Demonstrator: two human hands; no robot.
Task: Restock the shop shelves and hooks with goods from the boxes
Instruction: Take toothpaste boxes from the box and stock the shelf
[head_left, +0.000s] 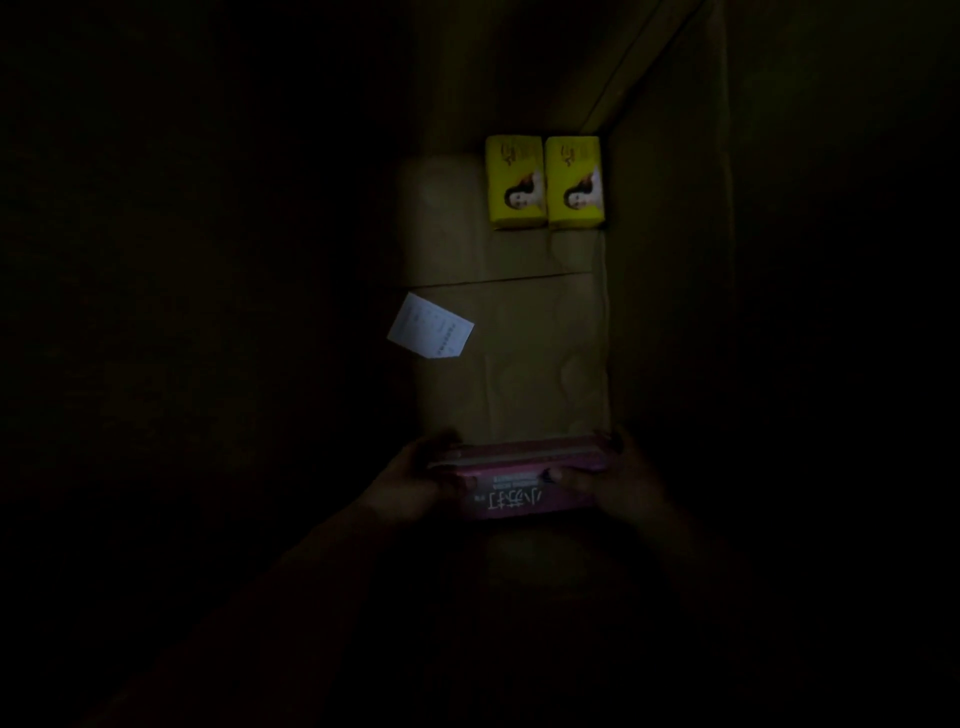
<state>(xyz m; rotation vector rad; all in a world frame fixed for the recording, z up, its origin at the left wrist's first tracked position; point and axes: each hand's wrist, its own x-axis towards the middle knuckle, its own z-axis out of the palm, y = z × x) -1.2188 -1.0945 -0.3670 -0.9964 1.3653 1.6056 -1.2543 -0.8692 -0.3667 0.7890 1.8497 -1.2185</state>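
The view looks down into a deep cardboard box (670, 260); lighting is very poor and most of the frame is black.

Nearest the camera, both hands hold a stack of pink packs (524, 480) just above the box floor at its near end. The left hand (415, 480) has its grip clenched on the left end of the stack, thumb on the top face. The right hand (618, 475) has its grip clenched on the right end, thumb likewise on top and fingers (621, 441) wrapped over the far edge. The top pack carries large white characters, upside down to the camera. How many packs make up the stack cannot be told; at least two edges show.

Beyond the packs, the floor is bare brown cardboard, creased, with a flap seam running across it. A white paper slip (430, 326) lies tilted to the far left of the packs, near the seam.

Farthest from the packs, in the far right corner, two yellow cartons (545, 182) lie side by side, touching, each printed with a portrait.
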